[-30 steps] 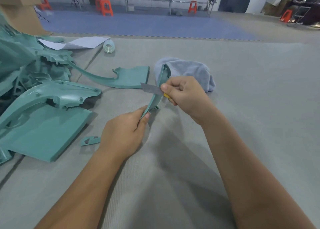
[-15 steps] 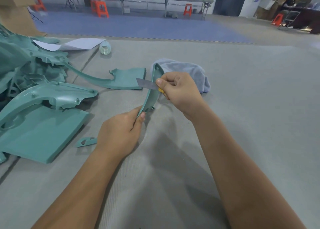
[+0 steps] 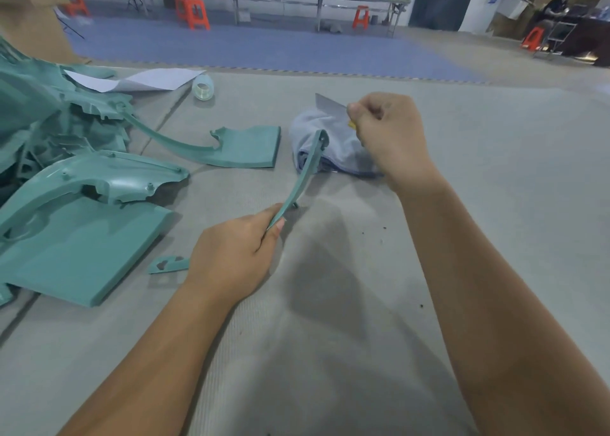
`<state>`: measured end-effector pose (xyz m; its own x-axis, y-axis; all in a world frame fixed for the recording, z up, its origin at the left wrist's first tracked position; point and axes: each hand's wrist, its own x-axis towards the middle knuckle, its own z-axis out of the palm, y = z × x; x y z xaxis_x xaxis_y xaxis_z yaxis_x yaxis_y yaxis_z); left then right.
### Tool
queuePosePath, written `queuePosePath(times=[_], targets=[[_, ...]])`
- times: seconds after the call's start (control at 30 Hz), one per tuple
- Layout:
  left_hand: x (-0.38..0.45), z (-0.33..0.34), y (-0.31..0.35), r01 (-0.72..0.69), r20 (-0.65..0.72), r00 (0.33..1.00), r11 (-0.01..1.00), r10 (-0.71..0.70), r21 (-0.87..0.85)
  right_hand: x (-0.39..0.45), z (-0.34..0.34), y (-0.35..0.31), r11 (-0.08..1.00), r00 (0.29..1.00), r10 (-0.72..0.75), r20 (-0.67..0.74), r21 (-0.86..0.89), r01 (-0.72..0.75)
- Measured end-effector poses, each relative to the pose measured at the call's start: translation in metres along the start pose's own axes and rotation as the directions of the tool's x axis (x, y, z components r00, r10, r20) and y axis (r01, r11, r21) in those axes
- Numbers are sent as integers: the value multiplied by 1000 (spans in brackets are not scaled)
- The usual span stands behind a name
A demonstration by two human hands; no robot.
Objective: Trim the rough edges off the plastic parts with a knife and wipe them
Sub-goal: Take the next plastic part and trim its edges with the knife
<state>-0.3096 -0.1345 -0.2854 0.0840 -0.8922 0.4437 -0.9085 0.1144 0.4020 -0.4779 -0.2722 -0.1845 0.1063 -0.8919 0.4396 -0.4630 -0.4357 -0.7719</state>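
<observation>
The left hand (image 3: 231, 257) grips the lower end of a slim, curved teal plastic strip (image 3: 305, 175), fingers curled round it, so the strip rises tilted away from the person and its upper tip stands in front of the grey cloth (image 3: 330, 142); the right hand (image 3: 386, 135) is raised above and to the right of that tip, fingers closed round a knife (image 3: 330, 105) whose grey blade points left and whose yellow handle just shows under the thumb; the blade is clear of the strip. The cloth lies bunched on the grey worktop (image 3: 495, 204); just left of it lies a flat teal panel with a long curved arm (image 3: 244, 148); a heap of larger teal plastic parts (image 3: 76, 211) fills the left side; a small teal offcut (image 3: 168, 264) lies near the left wrist. Beyond the heap are a white sheet (image 3: 138, 80) and a roll of clear tape (image 3: 203, 87); dark specks dot the worktop between the forearms.
</observation>
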Motion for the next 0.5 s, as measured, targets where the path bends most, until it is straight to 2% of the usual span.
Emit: queuePosePath(times=[0.13, 0.3, 0.4, 0.5], targets=[[1, 2, 0, 5, -13, 1000, 1000, -5, 6, -11, 7, 8, 966, 989, 143, -44, 225, -129], [2, 3, -2, 19, -27, 999, 999, -18, 45, -27, 15, 10, 848, 956, 281, 79, 445, -286], [2, 3, -1, 27, -17, 1000, 998, -26, 54, -29, 13, 3, 826, 942, 309, 133, 454, -335], [2, 3, -2, 38, -30, 999, 998, -36, 59, -28, 6, -4, 806, 909, 310, 279, 431, -407]])
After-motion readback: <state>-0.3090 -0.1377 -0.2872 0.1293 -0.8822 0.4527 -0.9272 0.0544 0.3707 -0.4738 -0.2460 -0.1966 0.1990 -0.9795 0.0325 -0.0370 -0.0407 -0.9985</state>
